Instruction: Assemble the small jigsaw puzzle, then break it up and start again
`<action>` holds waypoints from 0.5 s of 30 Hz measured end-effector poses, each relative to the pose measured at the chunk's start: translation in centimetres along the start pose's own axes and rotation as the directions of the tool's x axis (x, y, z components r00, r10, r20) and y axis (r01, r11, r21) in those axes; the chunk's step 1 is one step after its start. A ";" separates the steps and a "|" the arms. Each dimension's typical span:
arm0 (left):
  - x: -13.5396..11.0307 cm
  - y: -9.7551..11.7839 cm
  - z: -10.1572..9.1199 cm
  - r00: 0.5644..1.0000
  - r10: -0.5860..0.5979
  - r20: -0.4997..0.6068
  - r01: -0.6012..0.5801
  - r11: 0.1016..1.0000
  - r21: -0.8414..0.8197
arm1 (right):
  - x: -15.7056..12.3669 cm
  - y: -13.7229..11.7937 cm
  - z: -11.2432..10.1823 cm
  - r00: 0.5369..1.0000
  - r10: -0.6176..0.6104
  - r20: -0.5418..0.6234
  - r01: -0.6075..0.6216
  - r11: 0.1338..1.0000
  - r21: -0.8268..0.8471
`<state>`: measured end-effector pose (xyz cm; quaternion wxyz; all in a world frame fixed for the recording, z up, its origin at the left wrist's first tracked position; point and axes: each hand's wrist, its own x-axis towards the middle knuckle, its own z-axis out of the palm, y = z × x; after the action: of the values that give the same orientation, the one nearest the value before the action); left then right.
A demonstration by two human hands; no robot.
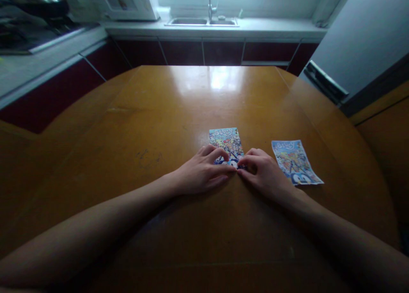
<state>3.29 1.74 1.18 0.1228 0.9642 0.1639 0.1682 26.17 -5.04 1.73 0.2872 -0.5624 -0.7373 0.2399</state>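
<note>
A colourful printed packet [225, 141] lies flat on the round wooden table [143, 126], straight ahead of me. My left hand [201, 171] and my right hand [263, 171] meet at its near edge, fingers curled and pinching that edge from both sides. The packet's lower part is covered by my fingertips. A second packet [295, 161] with the same print lies flat just right of my right hand, untouched.
Beyond the table runs a kitchen counter with dark red cabinet fronts [182, 52], a sink [200, 21] under the window and a white microwave [128, 3]. A stove with a dark pan [38, 3] is at the far left. A grey fridge [361, 41] stands at right.
</note>
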 end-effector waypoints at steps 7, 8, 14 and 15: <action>-0.1 0.1 0.1 1.000 -0.016 0.007 0.016 1.000 0.002 | 0.0 0.5 -0.6 0.995 -0.046 -0.091 0.043 0.998 -0.039; -0.1 0.1 0.1 1.000 -0.018 0.007 0.018 1.000 0.001 | -0.1 0.5 -0.7 0.995 -0.053 -0.083 0.049 0.998 -0.049; -0.2 0.1 0.0 0.999 -0.035 0.036 0.035 0.999 0.004 | -0.4 -0.1 -0.6 0.996 -0.084 0.032 0.087 0.987 -0.136; -0.2 0.1 0.1 0.999 -0.035 0.035 0.035 0.999 0.004 | -0.4 -0.2 -0.6 0.995 -0.090 0.044 0.095 0.983 -0.156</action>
<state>3.18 1.59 1.11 0.1268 0.9643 0.1788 0.1487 26.49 -5.45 2.22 0.2390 -0.5441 -0.7845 0.1773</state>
